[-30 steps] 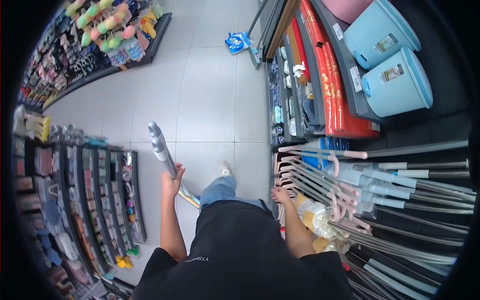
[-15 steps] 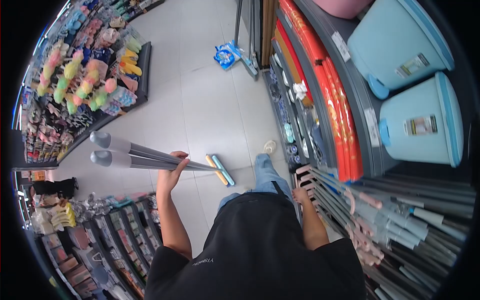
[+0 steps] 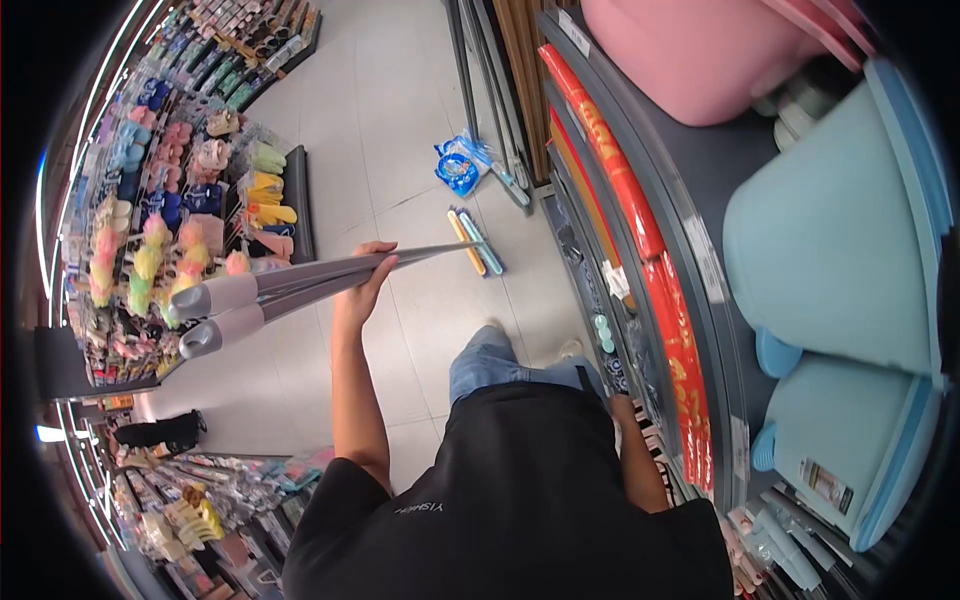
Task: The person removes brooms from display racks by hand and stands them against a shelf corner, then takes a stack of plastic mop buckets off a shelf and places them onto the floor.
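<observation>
My left hand [image 3: 366,283] is closed around the grey poles of two long-handled floor brushes [image 3: 300,285]. Their thick grey grip ends point to the left of the view. At the far end of the poles, a yellow brush head [image 3: 465,243] and a teal brush head [image 3: 481,243] lie side by side, at or just above the floor; contact cannot be made out. My right hand [image 3: 621,408] hangs low by my thigh, close to the shelf on the right. Its fingers are too dark and small to read.
Shelving on the right carries light blue bins [image 3: 820,230], a pink tub [image 3: 690,50] and red packages [image 3: 680,350]. Ahead, a blue package [image 3: 460,170] lies on the floor beside standing poles [image 3: 468,90]. Display racks with slippers [image 3: 265,205] line the left.
I have moved forward along the aisle, and the brushes have come along in my left hand. The rack of poles on the right has slid back toward the lower edge of view.
</observation>
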A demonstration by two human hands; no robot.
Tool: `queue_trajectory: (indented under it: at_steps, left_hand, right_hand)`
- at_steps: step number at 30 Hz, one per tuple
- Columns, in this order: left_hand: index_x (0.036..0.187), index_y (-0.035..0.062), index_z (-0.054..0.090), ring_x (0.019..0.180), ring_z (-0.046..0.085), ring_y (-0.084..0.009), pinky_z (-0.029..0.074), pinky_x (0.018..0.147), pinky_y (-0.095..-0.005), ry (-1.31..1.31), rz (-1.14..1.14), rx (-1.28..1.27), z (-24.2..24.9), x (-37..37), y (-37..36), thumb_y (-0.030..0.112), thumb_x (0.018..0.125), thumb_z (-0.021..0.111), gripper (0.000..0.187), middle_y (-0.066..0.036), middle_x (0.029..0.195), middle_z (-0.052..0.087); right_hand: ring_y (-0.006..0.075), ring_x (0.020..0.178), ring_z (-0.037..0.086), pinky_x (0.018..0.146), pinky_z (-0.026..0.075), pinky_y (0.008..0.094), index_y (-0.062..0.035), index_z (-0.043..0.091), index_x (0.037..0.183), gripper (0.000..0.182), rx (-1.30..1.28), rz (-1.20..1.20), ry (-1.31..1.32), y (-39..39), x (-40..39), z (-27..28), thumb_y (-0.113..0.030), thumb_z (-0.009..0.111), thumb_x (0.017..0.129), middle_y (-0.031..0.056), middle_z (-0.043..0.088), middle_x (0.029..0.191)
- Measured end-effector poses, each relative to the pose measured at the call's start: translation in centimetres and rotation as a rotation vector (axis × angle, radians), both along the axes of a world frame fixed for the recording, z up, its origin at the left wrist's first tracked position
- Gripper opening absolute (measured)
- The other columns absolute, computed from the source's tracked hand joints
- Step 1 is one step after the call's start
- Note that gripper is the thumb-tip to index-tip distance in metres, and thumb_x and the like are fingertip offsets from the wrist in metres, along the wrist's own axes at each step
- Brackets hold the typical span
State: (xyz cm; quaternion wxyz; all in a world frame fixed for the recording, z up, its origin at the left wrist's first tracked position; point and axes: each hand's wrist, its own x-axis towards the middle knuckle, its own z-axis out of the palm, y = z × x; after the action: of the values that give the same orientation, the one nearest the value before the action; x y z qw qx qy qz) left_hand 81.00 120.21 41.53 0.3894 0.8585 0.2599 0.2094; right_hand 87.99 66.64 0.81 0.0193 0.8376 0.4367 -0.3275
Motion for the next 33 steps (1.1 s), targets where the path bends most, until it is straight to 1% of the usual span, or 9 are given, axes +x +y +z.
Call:
queue_trajectory:
  at_steps: [4, 9, 12, 14, 16, 21, 25, 29, 33]
  left_hand:
    - [0.1, 0.0005, 0.064, 0.087, 0.059, -0.0155, 0.046, 0.079, -0.0282, 0.004, -0.093, 0.02, -1.2, 7.6, 8.2, 0.016, 0.085, 0.067, 0.022, -0.009, 0.095, 0.066]
    - [0.092, -0.0009, 0.065, 0.078, 0.059, -0.0135, 0.047, 0.071, -0.0284, -0.057, -0.155, -0.047, -6.5, 18.8, 19.4, 0.016, 0.082, 0.069, 0.02, -0.007, 0.082, 0.065]
    - [0.087, -0.0013, 0.065, 0.071, 0.057, -0.0123, 0.046, 0.065, -0.0287, -0.146, -0.119, -0.093, -8.5, 24.8, 24.5, 0.015, 0.079, 0.071, 0.019, -0.006, 0.074, 0.063]
    - [0.087, -0.0009, 0.066, 0.07, 0.057, -0.0126, 0.046, 0.065, -0.0286, -0.119, -0.134, -0.116, -8.8, 28.0, 27.4, 0.016, 0.079, 0.071, 0.02, -0.006, 0.074, 0.063]
    - [0.086, -0.0015, 0.066, 0.071, 0.059, -0.0127, 0.047, 0.064, -0.0288, -0.143, -0.176, -0.141, -9.6, 31.0, 29.3, 0.014, 0.079, 0.071, 0.018, -0.006, 0.075, 0.065]
    - [0.09, -0.0012, 0.066, 0.079, 0.061, -0.0121, 0.049, 0.071, -0.0285, -0.071, -0.401, -0.22, -9.9, 36.5, 30.3, 0.016, 0.079, 0.072, 0.021, -0.007, 0.083, 0.066]
    - [0.091, 0.0009, 0.066, 0.076, 0.063, -0.0148, 0.05, 0.071, -0.0308, -0.148, -0.429, -0.238, -10.3, 40.2, 29.7, 0.021, 0.078, 0.074, 0.025, -0.009, 0.082, 0.068]
    - [0.091, 0.0015, 0.066, 0.076, 0.064, -0.0176, 0.05, 0.07, -0.0315, -0.059, -0.402, -0.123, -9.2, 42.7, 30.1, 0.021, 0.077, 0.075, 0.025, -0.01, 0.081, 0.068]
    - [0.091, 0.0024, 0.065, 0.076, 0.065, -0.0226, 0.05, 0.071, -0.0334, -0.06, -0.48, -0.141, -6.3, 42.8, 28.8, 0.021, 0.075, 0.075, 0.026, -0.012, 0.08, 0.067]
  right_hand:
    - [0.0285, 0.058, 0.058, 0.055, 0.048, 0.0399, -0.0048, 0.061, 0.074, 0.016, 0.078, -1.442, 0.849, 3.0, 0.7, -1.5, -0.012, 0.049, 0.082, 0.0106, 0.061, 0.068]
    - [0.0307, 0.065, 0.059, 0.051, 0.047, 0.0428, -0.0071, 0.058, 0.088, 0.017, 0.28, -1.764, 1.073, 6.2, 0.6, -5.2, -0.023, 0.051, 0.087, 0.0119, 0.061, 0.081]
    - [0.0315, 0.068, 0.059, 0.055, 0.048, 0.045, -0.0075, 0.057, 0.092, 0.017, 0.338, -2.142, 0.91, 13.8, 0.3, -0.5, -0.023, 0.055, 0.086, 0.0114, 0.061, 0.089]
    - [0.0312, 0.07, 0.062, 0.058, 0.051, 0.0442, -0.0074, 0.057, 0.095, 0.017, 0.592, -2.087, 1.044, 16.9, -0.1, 0.5, -0.022, 0.057, 0.086, 0.0126, 0.063, 0.089]
    - [0.0282, 0.072, 0.064, 0.061, 0.052, 0.0407, -0.0061, 0.057, 0.1, 0.021, 0.398, -2.041, 0.8, 21.8, 0.8, 1.7, -0.022, 0.056, 0.086, 0.0135, 0.064, 0.09]
    - [0.0223, 0.072, 0.064, 0.061, 0.052, 0.0334, -0.0003, 0.057, 0.106, 0.028, 0.596, -2.069, 0.673, 28.1, 1.8, 5.5, -0.021, 0.055, 0.087, 0.0138, 0.065, 0.089]
    - [0.0218, 0.066, 0.062, 0.058, 0.051, 0.0327, 0.0003, 0.058, 0.101, 0.026, 0.577, -2.188, 0.695, 29.6, 1.4, 5.6, -0.02, 0.055, 0.085, 0.0127, 0.064, 0.083]
    - [0.0222, 0.062, 0.061, 0.055, 0.05, 0.0331, 0.0, 0.059, 0.092, 0.021, 0.541, -1.855, 0.514, 29.8, -0.7, 4.0, -0.02, 0.056, 0.084, 0.012, 0.063, 0.076]
    - [0.0238, 0.062, 0.062, 0.055, 0.049, 0.0341, -0.0011, 0.059, 0.083, 0.018, 0.475, -1.889, 0.433, 31.4, -2.8, 7.0, -0.019, 0.059, 0.083, 0.0124, 0.064, 0.073]
